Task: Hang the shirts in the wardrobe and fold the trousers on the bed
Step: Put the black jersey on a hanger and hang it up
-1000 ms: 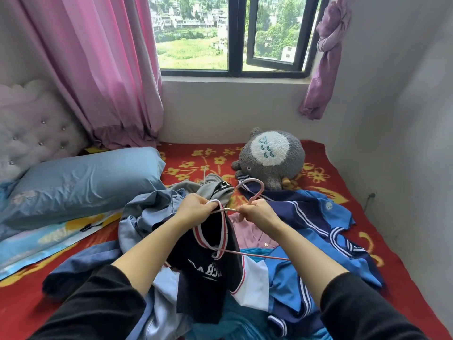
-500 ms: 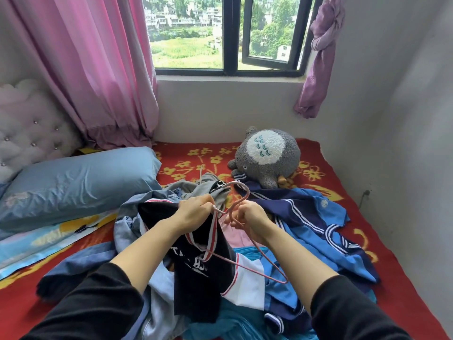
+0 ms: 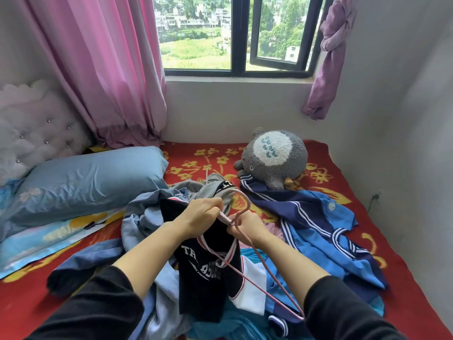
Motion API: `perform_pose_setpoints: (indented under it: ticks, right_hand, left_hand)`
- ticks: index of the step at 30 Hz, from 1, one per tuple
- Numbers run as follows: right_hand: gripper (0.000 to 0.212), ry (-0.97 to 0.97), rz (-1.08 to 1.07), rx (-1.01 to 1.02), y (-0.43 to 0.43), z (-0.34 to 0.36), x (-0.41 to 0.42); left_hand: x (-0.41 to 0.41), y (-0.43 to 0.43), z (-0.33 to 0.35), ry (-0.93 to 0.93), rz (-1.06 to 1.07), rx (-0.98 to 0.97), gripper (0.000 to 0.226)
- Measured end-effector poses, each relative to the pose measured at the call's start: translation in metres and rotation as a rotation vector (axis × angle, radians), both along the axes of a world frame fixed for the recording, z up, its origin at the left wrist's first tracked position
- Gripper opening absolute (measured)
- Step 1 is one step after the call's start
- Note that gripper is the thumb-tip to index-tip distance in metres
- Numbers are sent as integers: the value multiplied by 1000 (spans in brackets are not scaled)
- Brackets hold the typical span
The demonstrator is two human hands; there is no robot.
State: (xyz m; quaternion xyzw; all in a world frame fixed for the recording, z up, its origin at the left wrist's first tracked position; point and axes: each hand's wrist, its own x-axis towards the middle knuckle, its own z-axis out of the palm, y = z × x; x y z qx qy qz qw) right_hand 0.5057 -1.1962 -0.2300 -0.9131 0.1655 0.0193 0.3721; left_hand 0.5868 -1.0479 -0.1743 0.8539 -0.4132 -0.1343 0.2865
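View: head, the only one
Left hand: fist closed on the neck of the black shirt, with one pink end of the hanger showing at its knuckles
Right hand: fingers curled round the hanger just below the hook, touching the left hand
Hanger: hook arches over between the two hands; one long arm runs down past the right forearm, and a wire crosses the shirt's striped collar
Shirt: hangs bunched from the left hand over the heap of clothes on the bed, white sleeve at the bottom
Change: a second ago the hanger lay nearly level with its hook upright; it has since tipped, so the far arm points down toward the person and the hands have drawn together
Meaning: probably one arm is being fed in through the neck; the shirt is not yet spread on the hanger, so hanging is still ahead
Wardrobe: out of view
Left over: blue jacket and other garments lie unsorted beside the plush toy and pillow; no trousers folded yet
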Motion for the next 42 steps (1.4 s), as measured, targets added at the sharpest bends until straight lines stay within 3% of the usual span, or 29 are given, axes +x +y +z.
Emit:
perform_pose_setpoints:
  ticks: [4, 7, 11, 14, 19, 24, 29, 32, 37, 42]
  right_hand:
    - [7, 52, -123, -231, -16, -7, -10]
    - [27, 226, -180, -450, -40, -14, -21]
    - [33, 369, -345, -446, -74, -21, -42]
    - [33, 452, -419, -279, -83, -20, -51]
    - [26, 413, -654, 373, -81, -21, -57]
    - [19, 435, -667, 635, -86, -18, -58]
    - [12, 292, -804, 886, -87, -28, -50]
    - [11, 254, -812, 773, -91, -30, -48]
    - [18, 168, -790, 268, -99, -27, -52]
    - [10, 170, -769, 382, -103, -23, -45]
  left_hand:
    - [4, 10, -7, 3, -39, -6, 23]
    - [8, 21, -8, -3, -33, -19, 29]
    - [24, 40, -9, 47, 38, -10, 41]
    - [27, 44, -11, 184, 93, -28, 58]
    - [19, 32, -18, 100, 261, -33, 71]
    - [23, 29, -21, 122, 368, -67, 65]
    - [19, 24, -23, 122, 414, -104, 48]
    - [20, 27, -24, 120, 394, -140, 50]
    - [26, 30, -22, 62, 511, -210, 49]
    - [30, 35, -25, -34, 527, -251, 36]
